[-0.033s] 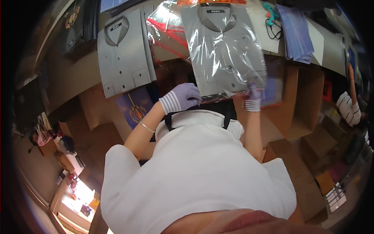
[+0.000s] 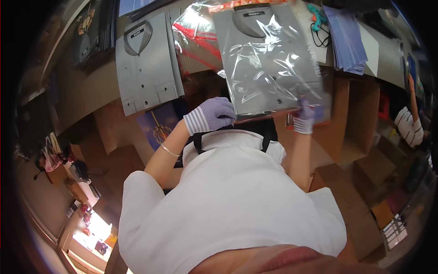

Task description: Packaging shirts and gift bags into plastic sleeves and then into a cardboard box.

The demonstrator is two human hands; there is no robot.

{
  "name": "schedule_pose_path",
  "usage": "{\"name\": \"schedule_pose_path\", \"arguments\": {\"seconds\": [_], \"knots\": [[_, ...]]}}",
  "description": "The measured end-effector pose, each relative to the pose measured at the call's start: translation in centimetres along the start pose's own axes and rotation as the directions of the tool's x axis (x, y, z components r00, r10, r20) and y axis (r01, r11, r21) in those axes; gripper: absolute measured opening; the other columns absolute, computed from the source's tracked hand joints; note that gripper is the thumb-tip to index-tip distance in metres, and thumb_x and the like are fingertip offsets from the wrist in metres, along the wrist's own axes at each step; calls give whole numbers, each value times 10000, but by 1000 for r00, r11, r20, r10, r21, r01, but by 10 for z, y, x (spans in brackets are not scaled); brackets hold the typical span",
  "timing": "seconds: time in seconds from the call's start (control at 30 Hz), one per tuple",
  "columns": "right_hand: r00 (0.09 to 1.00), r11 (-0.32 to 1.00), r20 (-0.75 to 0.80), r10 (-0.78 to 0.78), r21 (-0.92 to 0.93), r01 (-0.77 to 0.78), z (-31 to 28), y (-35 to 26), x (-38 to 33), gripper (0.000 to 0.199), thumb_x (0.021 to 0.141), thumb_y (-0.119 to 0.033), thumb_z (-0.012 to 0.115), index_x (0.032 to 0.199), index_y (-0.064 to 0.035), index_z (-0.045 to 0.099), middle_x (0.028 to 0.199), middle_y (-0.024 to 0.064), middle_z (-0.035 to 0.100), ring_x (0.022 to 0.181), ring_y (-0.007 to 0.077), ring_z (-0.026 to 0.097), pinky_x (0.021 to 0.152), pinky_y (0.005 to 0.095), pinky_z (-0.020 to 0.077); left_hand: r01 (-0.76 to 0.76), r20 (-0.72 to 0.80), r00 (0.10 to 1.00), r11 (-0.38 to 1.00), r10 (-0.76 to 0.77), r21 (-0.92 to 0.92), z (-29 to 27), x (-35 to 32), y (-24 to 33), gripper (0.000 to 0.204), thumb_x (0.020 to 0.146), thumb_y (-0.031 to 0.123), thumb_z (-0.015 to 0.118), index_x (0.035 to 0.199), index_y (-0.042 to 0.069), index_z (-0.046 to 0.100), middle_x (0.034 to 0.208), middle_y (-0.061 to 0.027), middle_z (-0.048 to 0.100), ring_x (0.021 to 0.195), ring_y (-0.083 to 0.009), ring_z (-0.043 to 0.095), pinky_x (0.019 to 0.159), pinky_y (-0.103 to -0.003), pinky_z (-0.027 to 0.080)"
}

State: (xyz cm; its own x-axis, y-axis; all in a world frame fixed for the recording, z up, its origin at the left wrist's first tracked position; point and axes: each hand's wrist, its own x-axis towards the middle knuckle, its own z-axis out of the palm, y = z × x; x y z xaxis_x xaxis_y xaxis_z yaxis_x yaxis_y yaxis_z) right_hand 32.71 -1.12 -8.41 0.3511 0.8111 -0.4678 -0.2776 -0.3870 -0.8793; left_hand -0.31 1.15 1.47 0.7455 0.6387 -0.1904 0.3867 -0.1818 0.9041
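A folded grey shirt (image 2: 255, 75) lies inside a shiny clear plastic bag (image 2: 295, 64) on the table in front of me. Both my hands wear purple knit gloves with white-striped cuffs. At the bag's near left corner, my left hand (image 2: 216, 113) is closed on its edge with curled fingers. My right hand (image 2: 305, 112) grips the near right corner, slightly blurred, so its fingertips are hard to make out. The near edge runs taut between the two hands. Just left of the bag lies a stack of folded grey shirts (image 2: 145, 68), buttons facing up.
Red-edged clear bags (image 2: 198, 39) lie between the shirts. At the back right are a teal tool (image 2: 315, 17) with a black cord and blue printed sheets (image 2: 344, 41). An open cardboard box (image 2: 358, 118) stands below the table's right side. Another person's arm (image 2: 412, 98) shows far right.
My right hand has moved to the right and slightly nearer. The bagged shirt's near right side has shifted right with it. My left hand has hardly moved.
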Motion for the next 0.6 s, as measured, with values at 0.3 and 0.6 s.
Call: {"name": "schedule_pose_path", "arguments": {"seconds": [0.3,0.6], "knots": [[407,-24,750,-520,-490,871,121,-172,-23,319,663,-54,567,968,-130,622,791,77,619,663,243,584,598,318,473,-164,-85,983,986,161,-30,0,26,22,87,765,67,586,833,22,615,775,-85,598,741,-219,558,710,-292,462],[415,660,902,-117,-241,711,76,50,5,323,787,-338,550,961,-67,572,887,181,585,813,286,583,741,361,464,24,-449,891,994,-68,-104,-22,94,-29,121,754,61,562,851,15,617,811,-111,615,747,-224,599,677,-299,478]]}}
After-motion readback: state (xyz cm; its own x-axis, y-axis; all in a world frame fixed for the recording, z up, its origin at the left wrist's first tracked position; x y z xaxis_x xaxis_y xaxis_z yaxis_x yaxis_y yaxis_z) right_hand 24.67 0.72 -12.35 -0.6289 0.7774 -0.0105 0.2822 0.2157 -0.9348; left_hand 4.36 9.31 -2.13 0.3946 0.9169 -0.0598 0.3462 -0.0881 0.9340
